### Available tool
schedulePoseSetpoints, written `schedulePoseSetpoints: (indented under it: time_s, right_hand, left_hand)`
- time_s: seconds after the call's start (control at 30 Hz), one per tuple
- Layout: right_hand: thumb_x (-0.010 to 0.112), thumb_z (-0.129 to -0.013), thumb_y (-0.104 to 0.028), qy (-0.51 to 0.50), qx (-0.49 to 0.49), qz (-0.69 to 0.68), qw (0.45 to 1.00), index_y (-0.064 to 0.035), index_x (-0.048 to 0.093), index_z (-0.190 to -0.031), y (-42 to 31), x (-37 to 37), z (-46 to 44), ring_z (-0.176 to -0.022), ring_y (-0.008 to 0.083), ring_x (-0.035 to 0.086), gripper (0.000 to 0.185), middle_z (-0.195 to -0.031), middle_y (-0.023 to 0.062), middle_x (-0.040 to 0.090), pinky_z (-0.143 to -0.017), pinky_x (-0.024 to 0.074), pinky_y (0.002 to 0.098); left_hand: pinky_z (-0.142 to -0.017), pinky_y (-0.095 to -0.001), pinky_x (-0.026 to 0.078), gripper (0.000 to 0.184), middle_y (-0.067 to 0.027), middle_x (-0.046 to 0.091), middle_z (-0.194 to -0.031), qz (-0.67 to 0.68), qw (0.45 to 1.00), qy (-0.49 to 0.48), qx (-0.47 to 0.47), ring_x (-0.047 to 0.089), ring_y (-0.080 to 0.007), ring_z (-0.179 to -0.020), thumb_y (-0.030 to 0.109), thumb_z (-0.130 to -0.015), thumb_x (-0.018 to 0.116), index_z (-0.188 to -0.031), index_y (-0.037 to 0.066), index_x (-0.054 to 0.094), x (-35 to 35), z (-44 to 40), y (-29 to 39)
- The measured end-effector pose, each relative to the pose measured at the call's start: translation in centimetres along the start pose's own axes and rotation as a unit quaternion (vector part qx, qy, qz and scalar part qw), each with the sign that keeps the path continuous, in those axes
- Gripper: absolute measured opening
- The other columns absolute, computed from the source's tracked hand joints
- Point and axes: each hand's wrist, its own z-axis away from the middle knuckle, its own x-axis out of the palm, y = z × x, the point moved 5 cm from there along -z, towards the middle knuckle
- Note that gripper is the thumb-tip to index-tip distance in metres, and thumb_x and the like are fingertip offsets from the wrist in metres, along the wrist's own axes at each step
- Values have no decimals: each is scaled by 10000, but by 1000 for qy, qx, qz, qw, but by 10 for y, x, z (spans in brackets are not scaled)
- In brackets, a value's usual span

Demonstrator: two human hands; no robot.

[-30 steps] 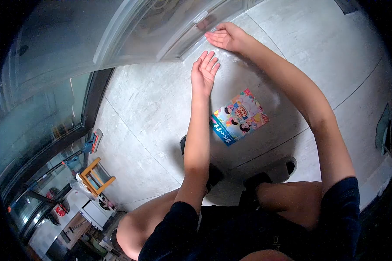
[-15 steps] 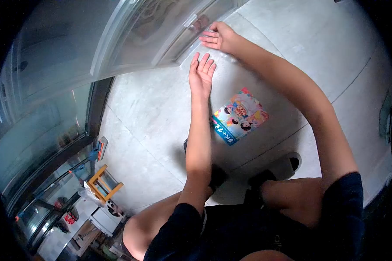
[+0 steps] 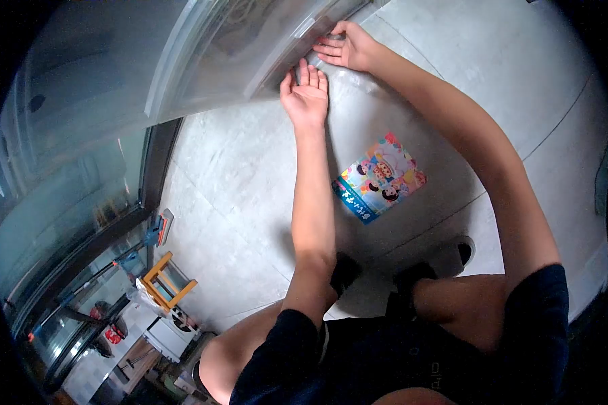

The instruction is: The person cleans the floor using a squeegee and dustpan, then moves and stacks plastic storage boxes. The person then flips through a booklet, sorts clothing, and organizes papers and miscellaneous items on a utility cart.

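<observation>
A clear plastic curtain (image 3: 209, 64) hangs across the upper left, its lower edge close above the tiled floor. My left hand (image 3: 306, 98) is palm up at that edge, fingers stretched out and fingertips against or just under the plastic. Farther along the same edge is my right hand (image 3: 348, 47), its fingers extended toward the curtain and the thumb apart. Whether its fingertips touch the plastic I cannot tell. Neither hand is closed around anything. A colourful booklet (image 3: 382, 177) with cartoon figures lies on the floor between my forearms.
A dark door frame (image 3: 159, 158) with glass stands at the left. Near it are a small yellow wooden stool (image 3: 169, 280), a squeegee-like tool (image 3: 164, 228) and a white cabinet-like object (image 3: 169, 337). My slippered foot (image 3: 452, 256) rests on the tiles below the booklet.
Both hands have moved slightly up and away from me, closer to the curtain's lower edge. My left fingers now reach the plastic. The booklet stays on the floor.
</observation>
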Motion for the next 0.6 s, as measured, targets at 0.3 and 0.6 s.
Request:
schedulePoseSetpoints:
  time_s: [0.3,0.6]
  right_hand:
    - [478,-771,-110,-38,8,-5,999,-30,396,-1059,-10,1,8,-1100,360,530,310,-1164,178,509,-904,467,477]
    - [486,-766,-103,-35,28,-52,998,-24,425,-881,-16,-1,10,-1074,304,549,152,-1116,159,567,-906,467,422]
  left_hand:
    - [-863,-368,439,103,-59,613,-952,138,990,-20,-18,572,-190,-922,140,-851,527,-910,56,542,8,1,2]
    - [-873,-363,426,132,-112,611,-898,193,980,-45,-14,572,-220,-925,126,-837,491,-873,11,544,14,1,9]
